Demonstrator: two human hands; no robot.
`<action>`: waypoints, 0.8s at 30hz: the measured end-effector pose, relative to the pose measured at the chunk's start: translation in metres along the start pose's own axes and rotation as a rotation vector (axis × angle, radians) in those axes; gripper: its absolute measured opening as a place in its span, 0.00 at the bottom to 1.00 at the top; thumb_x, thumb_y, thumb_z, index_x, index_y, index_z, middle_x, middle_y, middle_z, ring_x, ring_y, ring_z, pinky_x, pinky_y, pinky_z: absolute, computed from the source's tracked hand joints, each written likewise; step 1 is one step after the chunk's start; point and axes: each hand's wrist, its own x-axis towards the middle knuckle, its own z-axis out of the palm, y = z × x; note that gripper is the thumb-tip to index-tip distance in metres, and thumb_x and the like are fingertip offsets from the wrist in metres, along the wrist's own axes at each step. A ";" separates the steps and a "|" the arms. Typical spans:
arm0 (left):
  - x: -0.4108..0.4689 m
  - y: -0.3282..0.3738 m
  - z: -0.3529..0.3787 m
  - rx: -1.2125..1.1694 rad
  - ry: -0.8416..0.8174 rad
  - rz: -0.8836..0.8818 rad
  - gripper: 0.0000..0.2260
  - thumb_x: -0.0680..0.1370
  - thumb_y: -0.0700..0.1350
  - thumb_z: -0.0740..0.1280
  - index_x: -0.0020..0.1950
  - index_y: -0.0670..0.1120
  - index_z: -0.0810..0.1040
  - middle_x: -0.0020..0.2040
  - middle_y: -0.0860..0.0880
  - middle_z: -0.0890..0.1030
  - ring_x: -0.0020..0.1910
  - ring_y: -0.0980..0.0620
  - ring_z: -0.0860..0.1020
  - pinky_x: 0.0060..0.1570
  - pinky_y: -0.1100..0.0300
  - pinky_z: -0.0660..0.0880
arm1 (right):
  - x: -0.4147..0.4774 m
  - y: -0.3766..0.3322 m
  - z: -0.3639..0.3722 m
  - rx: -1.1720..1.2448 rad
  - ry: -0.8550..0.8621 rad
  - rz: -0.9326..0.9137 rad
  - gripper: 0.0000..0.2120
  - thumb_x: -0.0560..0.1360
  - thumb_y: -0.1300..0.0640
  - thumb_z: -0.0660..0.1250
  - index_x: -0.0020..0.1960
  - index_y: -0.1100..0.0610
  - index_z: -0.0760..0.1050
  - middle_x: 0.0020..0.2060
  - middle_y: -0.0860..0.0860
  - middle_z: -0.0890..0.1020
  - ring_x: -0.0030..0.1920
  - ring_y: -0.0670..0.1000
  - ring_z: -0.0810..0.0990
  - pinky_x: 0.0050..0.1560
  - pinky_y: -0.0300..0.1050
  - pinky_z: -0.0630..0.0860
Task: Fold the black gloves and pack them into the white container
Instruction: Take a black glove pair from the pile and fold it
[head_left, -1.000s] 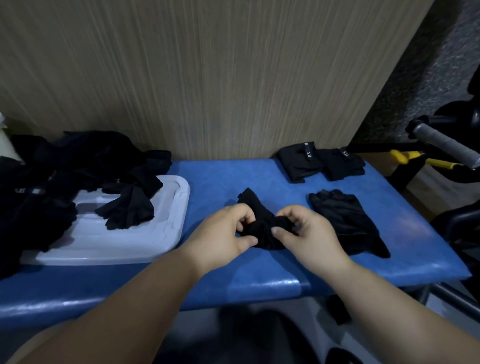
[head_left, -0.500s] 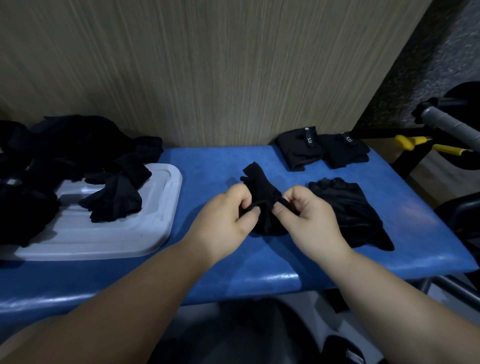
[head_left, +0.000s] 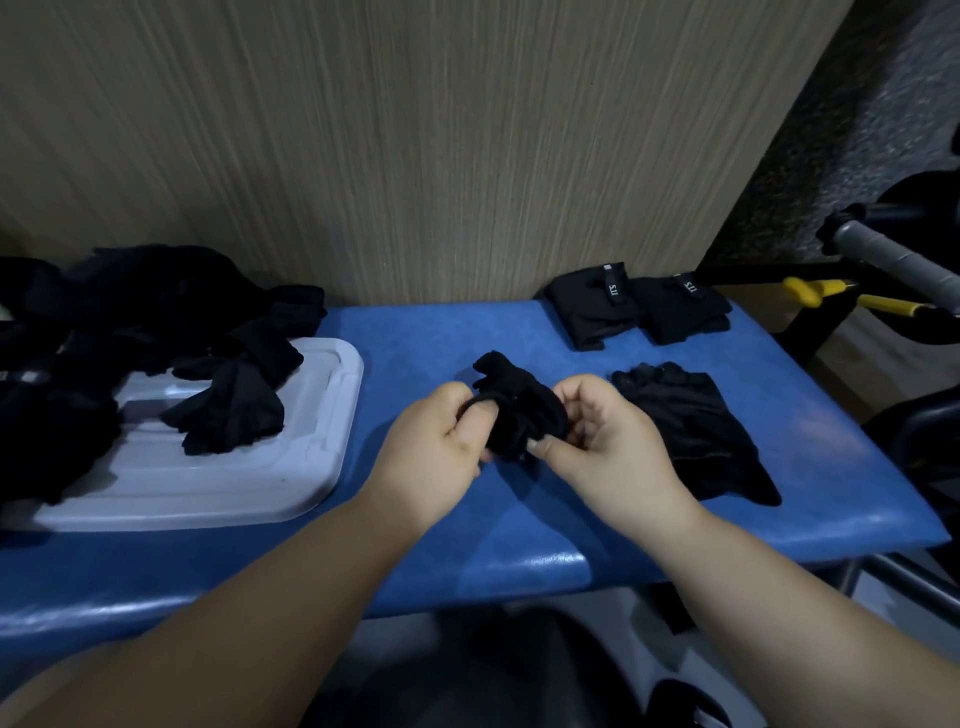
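In the head view, a soft black fabric glove (head_left: 521, 415) is held bunched over the blue padded bench (head_left: 426, 332), right of the white plastic container (head_left: 332, 447). It is pinched at each side by curled fingers of the left hand (head_left: 436, 449) and the right hand (head_left: 605, 441). It is judged light and limp, best taken at its edges.

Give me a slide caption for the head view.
Left hand and right hand grip a black fabric glove over the blue padded bench, white plastic container at left.
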 end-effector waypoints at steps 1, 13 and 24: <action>-0.002 0.000 0.002 -0.014 -0.016 -0.013 0.12 0.80 0.49 0.59 0.40 0.45 0.73 0.33 0.50 0.81 0.30 0.57 0.77 0.40 0.56 0.76 | 0.001 0.000 -0.001 0.003 0.026 0.007 0.12 0.69 0.66 0.74 0.41 0.53 0.73 0.31 0.46 0.78 0.32 0.44 0.73 0.36 0.39 0.73; -0.007 0.001 0.007 0.062 -0.031 0.121 0.13 0.75 0.53 0.68 0.41 0.46 0.70 0.29 0.50 0.74 0.29 0.56 0.73 0.31 0.64 0.70 | 0.002 0.003 -0.008 -0.117 0.128 0.023 0.10 0.75 0.63 0.65 0.39 0.58 0.65 0.30 0.57 0.74 0.29 0.51 0.71 0.34 0.47 0.70; 0.001 -0.008 0.004 -0.019 -0.017 0.160 0.09 0.74 0.44 0.70 0.44 0.54 0.71 0.24 0.57 0.69 0.25 0.59 0.66 0.28 0.68 0.63 | -0.004 -0.004 0.000 0.042 -0.006 -0.026 0.16 0.71 0.59 0.73 0.45 0.52 0.64 0.35 0.62 0.77 0.38 0.65 0.78 0.44 0.61 0.76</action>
